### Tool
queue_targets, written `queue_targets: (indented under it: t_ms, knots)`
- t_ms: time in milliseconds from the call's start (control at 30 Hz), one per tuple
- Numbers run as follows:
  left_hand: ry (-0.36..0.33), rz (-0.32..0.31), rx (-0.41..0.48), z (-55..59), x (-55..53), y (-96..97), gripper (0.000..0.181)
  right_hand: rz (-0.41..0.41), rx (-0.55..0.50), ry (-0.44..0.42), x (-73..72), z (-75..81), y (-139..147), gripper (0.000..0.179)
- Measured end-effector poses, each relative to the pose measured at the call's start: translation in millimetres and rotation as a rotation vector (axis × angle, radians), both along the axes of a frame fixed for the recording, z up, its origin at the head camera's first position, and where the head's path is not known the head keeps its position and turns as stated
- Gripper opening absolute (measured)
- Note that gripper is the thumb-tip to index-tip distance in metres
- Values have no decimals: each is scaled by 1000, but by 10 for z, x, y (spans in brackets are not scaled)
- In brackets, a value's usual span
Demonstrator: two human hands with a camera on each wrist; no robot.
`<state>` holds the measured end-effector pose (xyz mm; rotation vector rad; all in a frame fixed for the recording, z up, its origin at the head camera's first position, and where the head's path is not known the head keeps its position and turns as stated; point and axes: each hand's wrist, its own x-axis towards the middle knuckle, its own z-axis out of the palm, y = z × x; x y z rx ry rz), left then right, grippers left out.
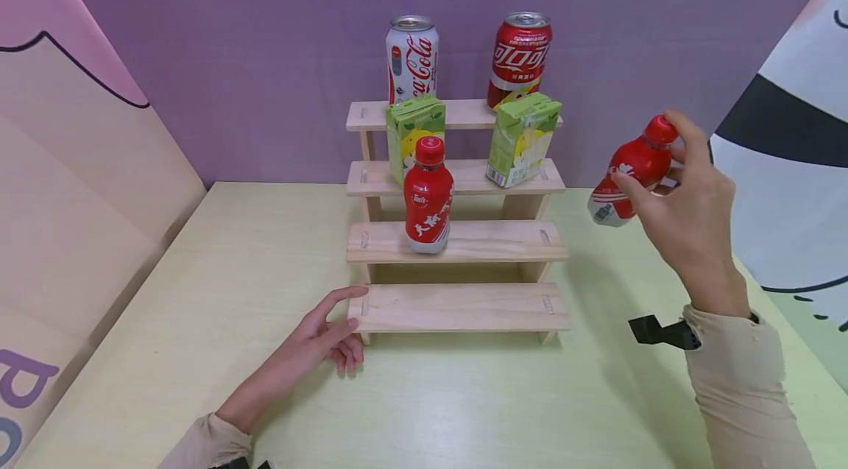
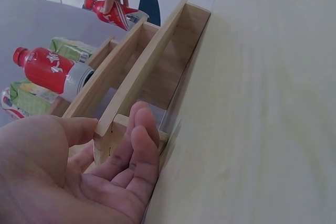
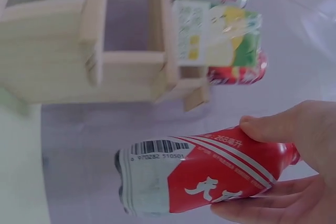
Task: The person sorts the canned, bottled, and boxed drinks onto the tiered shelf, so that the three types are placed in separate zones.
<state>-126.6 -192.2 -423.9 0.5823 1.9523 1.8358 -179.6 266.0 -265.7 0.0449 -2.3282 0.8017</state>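
Observation:
My right hand (image 1: 695, 207) grips a small red drink bottle (image 1: 631, 176) in the air, right of the wooden step rack (image 1: 457, 311). The bottle tilts, its red cap up by the index finger and its pale base toward the lower left. In the right wrist view the bottle's barcode (image 3: 160, 148) shows. My left hand (image 1: 311, 344) pinches the left end of the rack's lowest step between thumb and index finger, the other fingers curled below it. A matching red bottle (image 1: 429, 196) stands upright on the second step, left of its middle.
On the third step stand two green juice cartons (image 1: 414, 134) (image 1: 523, 141), left and right. Behind them, the top step holds a white cola can (image 1: 412, 60) and a red cola can (image 1: 521, 57). A purple backdrop (image 1: 278, 64) rises behind the pale table (image 1: 165, 322).

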Motion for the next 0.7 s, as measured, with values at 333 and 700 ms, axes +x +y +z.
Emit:
queue_targets:
  t_ms: [333, 700]
  knots:
    - [-5, -7, -13, 36, 2, -1, 49, 120, 9, 6, 217, 162, -209, 89]
    - [-36, -3, -7, 19, -41, -21, 48, 318, 56, 77, 247, 79, -521, 93]
